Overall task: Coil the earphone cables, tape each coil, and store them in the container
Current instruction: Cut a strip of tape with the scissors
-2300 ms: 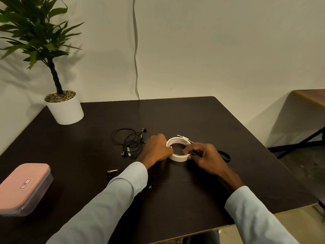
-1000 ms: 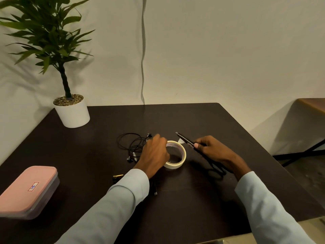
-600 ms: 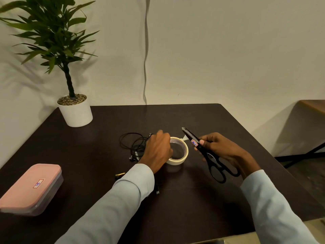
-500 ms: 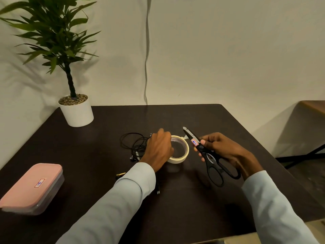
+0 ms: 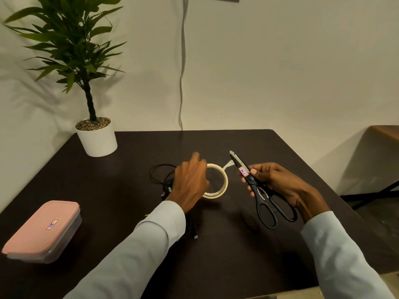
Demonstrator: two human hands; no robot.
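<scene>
My left hand (image 5: pixel 191 182) grips the left side of a cream tape roll (image 5: pixel 223 180) lying flat on the dark table (image 5: pixel 129 165). A short loose tape end (image 5: pixel 228 164) sticks out at the roll's far right. My right hand (image 5: pixel 278 186) holds black scissors (image 5: pixel 259 190) by the pivot, blades closed and pointing up-left near the tape end. A tangle of black earphone cable (image 5: pixel 160 175) lies just left of my left hand, partly hidden by it. A second dark cable (image 5: pixel 191 229) shows under my left sleeve. The pink-lidded container (image 5: pixel 43 229) sits shut at the near left.
A potted plant in a white pot (image 5: pixel 97 139) stands at the table's far left corner. A grey cord (image 5: pixel 182 61) hangs down the wall behind. Another table (image 5: pixel 386 131) is at the right. The table's near edge runs below my forearms.
My right hand left the tape roll, picked up the scissors from the table and raised them, blades toward the loose tape end. My left hand stayed on the roll.
</scene>
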